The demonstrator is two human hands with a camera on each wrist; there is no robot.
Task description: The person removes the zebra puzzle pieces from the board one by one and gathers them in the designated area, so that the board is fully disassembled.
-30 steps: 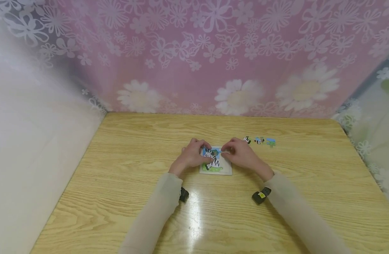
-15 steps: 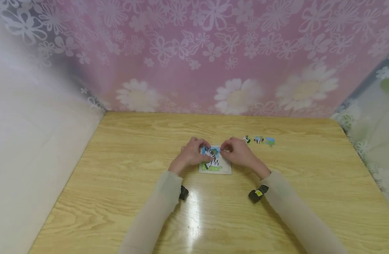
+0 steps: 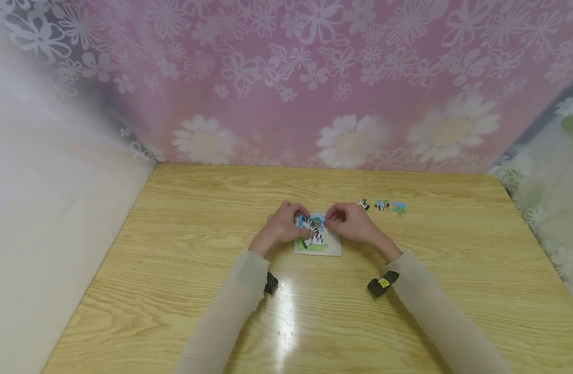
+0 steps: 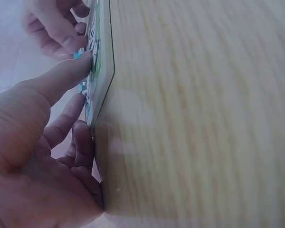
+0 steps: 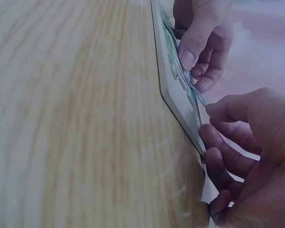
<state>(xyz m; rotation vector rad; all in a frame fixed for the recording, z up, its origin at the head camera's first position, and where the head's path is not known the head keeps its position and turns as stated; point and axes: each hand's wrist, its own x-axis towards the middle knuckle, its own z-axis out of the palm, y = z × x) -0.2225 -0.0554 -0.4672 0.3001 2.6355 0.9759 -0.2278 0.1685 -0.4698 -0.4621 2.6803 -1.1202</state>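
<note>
On the counter (image 3: 197, 218), we see a puzzle board (image 3: 334, 248) between a person's left grip (image 3: 283, 224) and right grip (image 3: 354, 224), with assembled pieces (image 3: 316, 239) in its left side and a held piece (image 5: 200, 96) in the right grip. Three loose pieces (image 3: 382, 205) line up behind and right of the board; a curtain (image 3: 277, 67) hangs behind.

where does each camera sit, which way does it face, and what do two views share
Head: on the head, facing forward and down at the table, puzzle and loose pieces; left hand, right hand and sleeves show.
Left wrist: on the left wrist, looking low across the table at the puzzle; left hand large, part of the right hand beyond.
Right wrist: on the right wrist, likewise low; right hand large, part of the left hand beyond.
Shared: both wrist views show the puzzle and both hands.
</note>
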